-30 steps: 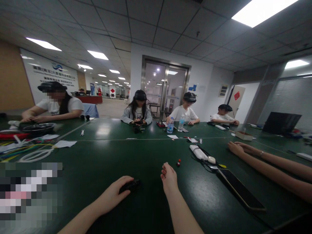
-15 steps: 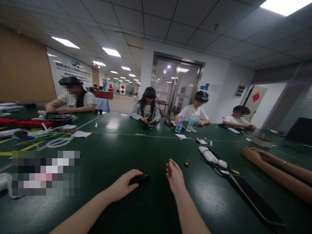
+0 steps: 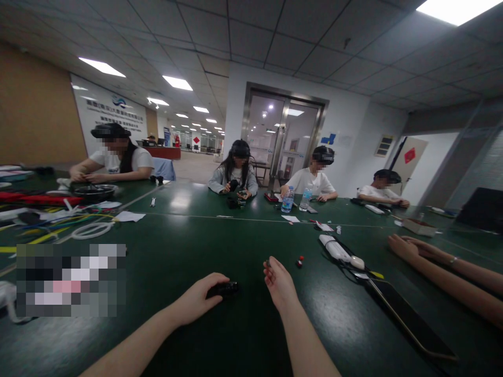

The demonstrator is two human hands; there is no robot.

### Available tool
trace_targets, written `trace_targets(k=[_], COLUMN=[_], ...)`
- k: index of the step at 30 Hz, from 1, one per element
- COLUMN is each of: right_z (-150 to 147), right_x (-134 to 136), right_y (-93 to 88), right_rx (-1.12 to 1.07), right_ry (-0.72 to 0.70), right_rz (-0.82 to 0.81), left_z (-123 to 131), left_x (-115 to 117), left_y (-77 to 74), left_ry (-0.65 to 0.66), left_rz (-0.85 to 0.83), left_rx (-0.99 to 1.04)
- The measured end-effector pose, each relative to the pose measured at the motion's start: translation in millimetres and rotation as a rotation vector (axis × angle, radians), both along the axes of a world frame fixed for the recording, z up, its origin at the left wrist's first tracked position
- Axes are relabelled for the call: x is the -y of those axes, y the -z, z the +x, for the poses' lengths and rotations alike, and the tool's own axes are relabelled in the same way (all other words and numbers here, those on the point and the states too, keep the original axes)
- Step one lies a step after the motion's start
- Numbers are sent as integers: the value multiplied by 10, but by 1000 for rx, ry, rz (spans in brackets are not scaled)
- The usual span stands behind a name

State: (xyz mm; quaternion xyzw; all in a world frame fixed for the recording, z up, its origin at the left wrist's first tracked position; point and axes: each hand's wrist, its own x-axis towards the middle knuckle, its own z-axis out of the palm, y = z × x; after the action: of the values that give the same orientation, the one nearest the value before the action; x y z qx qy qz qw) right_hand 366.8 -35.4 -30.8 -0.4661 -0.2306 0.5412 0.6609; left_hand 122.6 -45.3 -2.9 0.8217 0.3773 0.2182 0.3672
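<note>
My left hand (image 3: 198, 298) rests on the green table (image 3: 236, 246) with its fingers curled over a small black object (image 3: 225, 289). My right hand (image 3: 280, 283) is raised a little off the table to the right of it, fingers drawn together in a pinch on something tiny and dark that I cannot make out. A small red and black piece (image 3: 300, 260) lies on the table just beyond my right hand.
A white device with cables (image 3: 338, 252) and a dark phone (image 3: 408, 318) lie to the right. A neighbour's forearms (image 3: 436, 267) rest at the right edge. Coloured cables and a white ring (image 3: 88, 229) lie at left. Several people sit across the table, with water bottles (image 3: 288, 200).
The view swung to the right and steadied. My right hand shifted slightly left, still pinched. My left hand stayed on the black object.
</note>
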Motion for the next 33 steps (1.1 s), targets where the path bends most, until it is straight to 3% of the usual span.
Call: trace_targets(k=[8,14,17,19,22,26,30,33], right_z=[-16,-1,-32,-95,-252,-449,-508,-505], right_x=[-25,-40,25,100,226,328,340,333], right_y=[27,46,-49,-150,-286,-338,-305,-289], right_rx=[111,74,250,516,794,1018,1184,1247], right_ry=[-4,38,103,131,-74,-361,-532,-581], right_rz=[0,-48,-40,79,235,252,294,294], left_z=[-10,-15,-28,-33,-30,-21,-24,-33], left_x=[-26,-69,-73,-70,-69,-80,-91,-98], left_y=[39,87,93,92,100,130,169,198], left_ry=[-16,3,7,1,-13,-38,-44,-69], left_rz=[-8,20,3,1,-3,-22,-16,-2], left_rx=[-16,-22,-22,-21,-11,10,18,6])
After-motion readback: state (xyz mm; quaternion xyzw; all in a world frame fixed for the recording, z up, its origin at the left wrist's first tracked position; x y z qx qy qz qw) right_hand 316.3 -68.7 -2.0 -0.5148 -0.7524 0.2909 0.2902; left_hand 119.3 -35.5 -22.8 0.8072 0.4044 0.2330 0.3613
